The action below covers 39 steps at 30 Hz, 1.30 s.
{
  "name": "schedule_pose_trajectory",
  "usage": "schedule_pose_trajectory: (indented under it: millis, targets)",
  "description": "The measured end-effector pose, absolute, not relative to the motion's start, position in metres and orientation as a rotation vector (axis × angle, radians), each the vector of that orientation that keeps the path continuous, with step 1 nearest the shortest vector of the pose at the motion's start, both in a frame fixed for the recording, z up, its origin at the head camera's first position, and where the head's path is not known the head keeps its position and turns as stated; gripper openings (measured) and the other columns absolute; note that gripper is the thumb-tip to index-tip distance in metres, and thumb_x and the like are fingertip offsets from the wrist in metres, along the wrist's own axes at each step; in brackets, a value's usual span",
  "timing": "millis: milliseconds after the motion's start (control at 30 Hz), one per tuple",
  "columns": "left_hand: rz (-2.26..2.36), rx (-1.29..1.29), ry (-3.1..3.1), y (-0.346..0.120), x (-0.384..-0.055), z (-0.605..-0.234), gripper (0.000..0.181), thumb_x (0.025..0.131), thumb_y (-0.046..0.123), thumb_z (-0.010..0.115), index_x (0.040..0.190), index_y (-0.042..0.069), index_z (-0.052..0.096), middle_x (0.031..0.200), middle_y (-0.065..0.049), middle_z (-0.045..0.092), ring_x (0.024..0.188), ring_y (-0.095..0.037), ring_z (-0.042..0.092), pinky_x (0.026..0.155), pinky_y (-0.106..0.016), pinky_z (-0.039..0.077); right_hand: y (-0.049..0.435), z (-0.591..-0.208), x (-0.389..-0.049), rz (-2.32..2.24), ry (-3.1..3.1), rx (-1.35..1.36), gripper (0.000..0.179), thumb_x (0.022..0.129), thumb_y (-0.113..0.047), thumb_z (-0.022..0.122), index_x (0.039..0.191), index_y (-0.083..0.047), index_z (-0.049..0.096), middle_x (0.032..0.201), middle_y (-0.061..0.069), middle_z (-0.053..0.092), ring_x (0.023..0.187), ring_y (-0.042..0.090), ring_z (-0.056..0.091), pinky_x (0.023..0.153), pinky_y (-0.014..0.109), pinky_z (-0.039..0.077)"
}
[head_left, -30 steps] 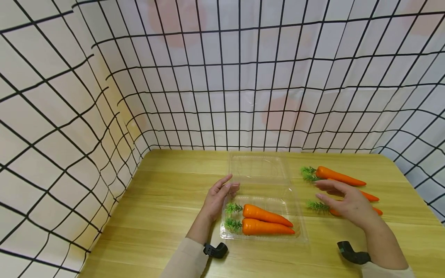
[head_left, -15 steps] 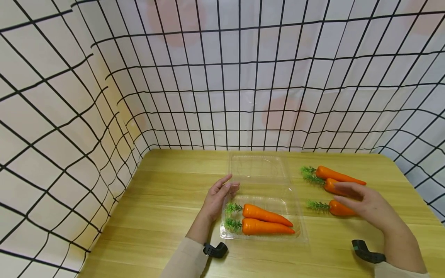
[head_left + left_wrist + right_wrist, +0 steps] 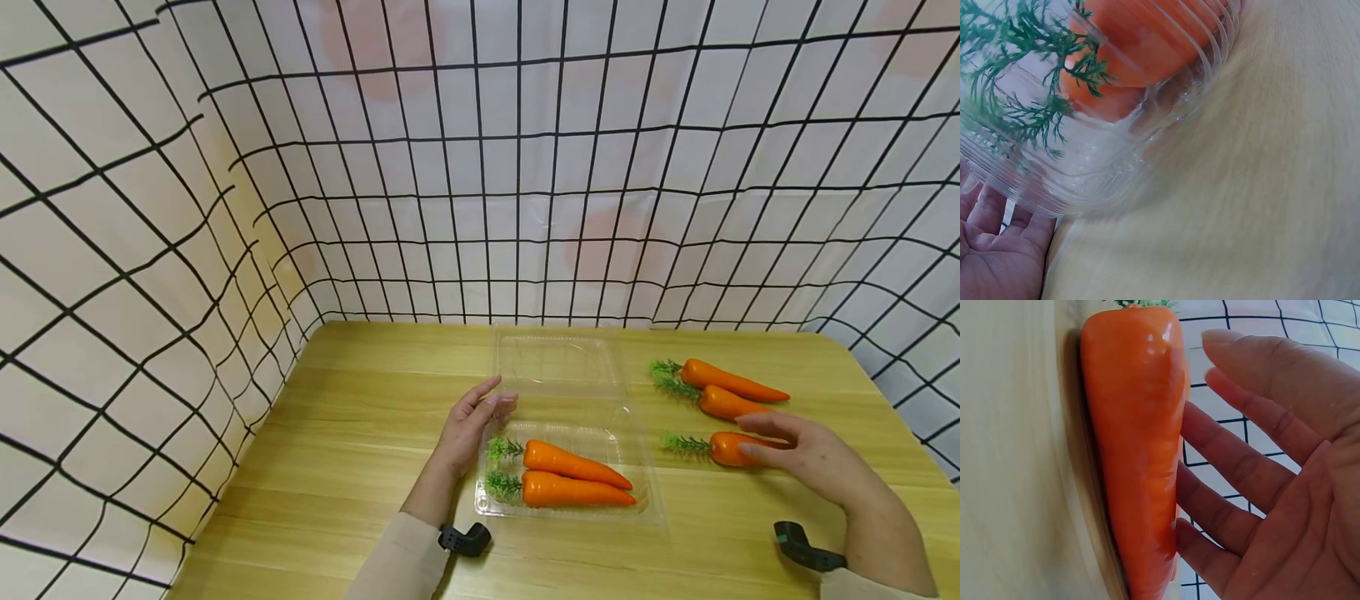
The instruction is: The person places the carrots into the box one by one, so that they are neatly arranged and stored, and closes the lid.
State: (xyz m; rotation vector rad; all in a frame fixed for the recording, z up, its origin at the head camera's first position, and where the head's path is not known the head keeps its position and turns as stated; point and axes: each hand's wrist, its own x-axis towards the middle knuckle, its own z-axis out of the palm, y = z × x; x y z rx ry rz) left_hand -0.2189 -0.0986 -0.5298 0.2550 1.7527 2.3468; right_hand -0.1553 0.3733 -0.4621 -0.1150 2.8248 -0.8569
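A clear plastic clamshell container (image 3: 645, 450) lies opened out, its lid (image 3: 558, 362) folded back towards the rear. Inside it are two orange carrots with green tops, an upper carrot (image 3: 573, 463) and a lower carrot (image 3: 577, 490). My left hand (image 3: 463, 433) rests at the container's left side, fingers extended; in the left wrist view its fingertips meet the plastic wall. On the right, my right hand (image 3: 821, 467) is over the nearest loose carrot (image 3: 729, 449), covering its tip. The right wrist view shows spread fingers beside this carrot (image 3: 1138, 425), with the thumb apart from it.
Two more carrots lie behind the right hand, the rearmost carrot (image 3: 735, 379) and a middle carrot (image 3: 723, 403) close against it. A white cloth wall with a black grid (image 3: 480, 175) borders the wooden table (image 3: 360, 467) at the back and sides.
My right hand has moved right and slightly towards me, from over the carrot tops to the nearest loose carrot. The left hand and the container have stayed put.
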Motion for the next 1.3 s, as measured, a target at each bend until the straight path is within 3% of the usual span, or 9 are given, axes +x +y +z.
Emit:
schedule_pose_trajectory:
  millis: [267, 500, 567, 733, 933, 1000, 1067, 1200, 1300]
  targets:
    - [2.345, 0.254, 1.753, -0.099, -0.220, -0.531, 0.052, 0.108, 0.021, 0.051, 0.155, 0.002, 0.038, 0.131, -0.012, 0.070, 0.123, -0.023, 0.065, 0.113, -0.043, 0.048, 0.375, -0.469, -0.156, -0.827, 2.852, -0.151, 0.061, 0.091, -0.050, 0.074, 0.139, -0.015, 0.060, 0.147, 0.029, 0.052, 0.127, 0.050, 0.047, 0.090, 0.051, 0.043]
    - [2.338, 0.252, 1.771, -0.099, -0.219, -0.530, 0.050, 0.108, 0.021, 0.050, 0.155, 0.004, 0.040, 0.136, -0.020, 0.066, 0.125, -0.027, 0.064, 0.113, -0.043, 0.048, 0.376, -0.472, -0.156, -0.835, 2.825, -0.124, 0.067, 0.091, -0.047, 0.075, 0.143, -0.010, 0.056, 0.149, 0.033, 0.046, 0.128, 0.053, 0.044, 0.094, 0.063, 0.041]
    - [2.335, 0.255, 1.778, -0.099, -0.219, -0.529, 0.051, 0.109, 0.022, 0.050, 0.155, 0.004, 0.039, 0.137, -0.022, 0.064, 0.125, -0.029, 0.064, 0.113, -0.043, 0.048, 0.377, -0.473, -0.156, -0.841, 2.826, -0.132, 0.067, 0.090, -0.046, 0.075, 0.143, -0.009, 0.056, 0.149, 0.033, 0.047, 0.128, 0.053, 0.044, 0.093, 0.059, 0.041]
    - [2.327, 0.258, 1.785, -0.099, -0.219, -0.529, 0.053, 0.109, 0.025, 0.050, 0.155, 0.002, 0.038, 0.138, -0.023, 0.063, 0.128, -0.033, 0.062, 0.113, -0.045, 0.048, 0.379, -0.476, -0.157, -0.820, 2.852, -0.175, 0.063, 0.089, -0.044, 0.077, 0.140, -0.011, 0.059, 0.147, 0.028, 0.052, 0.128, 0.050, 0.047, 0.088, 0.034, 0.039]
    - [2.323, 0.263, 1.782, -0.099, -0.219, -0.530, 0.054, 0.108, 0.025, 0.051, 0.156, 0.003, 0.038, 0.139, -0.024, 0.062, 0.128, -0.030, 0.063, 0.113, -0.044, 0.048, 0.378, -0.478, -0.157, -0.772, 2.862, -0.206, 0.063, 0.087, -0.045, 0.079, 0.138, -0.012, 0.062, 0.145, 0.026, 0.055, 0.128, 0.050, 0.049, 0.093, 0.051, 0.043]
    - [2.328, 0.265, 1.772, -0.099, -0.219, -0.530, 0.054, 0.108, 0.025, 0.052, 0.156, 0.004, 0.038, 0.139, -0.023, 0.063, 0.126, -0.026, 0.064, 0.113, -0.043, 0.048, 0.377, -0.477, -0.157, -0.746, 2.875, -0.206, 0.062, 0.086, -0.047, 0.079, 0.136, -0.014, 0.064, 0.142, 0.023, 0.059, 0.125, 0.041, 0.054, 0.092, 0.044, 0.045]
    - [2.328, 0.272, 1.770, -0.099, -0.219, -0.531, 0.054, 0.108, 0.025, 0.052, 0.156, 0.003, 0.038, 0.138, -0.021, 0.064, 0.124, -0.022, 0.065, 0.113, -0.043, 0.048, 0.376, -0.477, -0.157, -0.733, 2.884, -0.204, 0.060, 0.085, -0.049, 0.080, 0.133, -0.017, 0.066, 0.138, 0.020, 0.063, 0.119, 0.020, 0.058, 0.087, 0.031, 0.045]
    - [2.325, 0.282, 1.775, -0.099, -0.220, -0.532, 0.056, 0.109, 0.027, 0.051, 0.156, 0.000, 0.036, 0.137, -0.019, 0.065, 0.121, -0.019, 0.066, 0.113, -0.042, 0.048, 0.374, -0.475, -0.157, -0.770, 2.899, -0.216, 0.055, 0.084, -0.049, 0.081, 0.129, -0.020, 0.068, 0.134, 0.016, 0.067, 0.104, -0.019, 0.045, 0.078, 0.016, 0.042]
    - [2.324, 0.275, 1.775, -0.100, -0.220, -0.531, 0.056, 0.108, 0.027, 0.051, 0.156, 0.001, 0.036, 0.138, -0.020, 0.064, 0.122, -0.020, 0.066, 0.113, -0.042, 0.048, 0.372, -0.473, -0.156, -0.821, 2.888, -0.211, 0.056, 0.085, -0.047, 0.081, 0.132, -0.019, 0.066, 0.136, 0.017, 0.065, 0.102, -0.025, 0.040, 0.079, 0.013, 0.041]
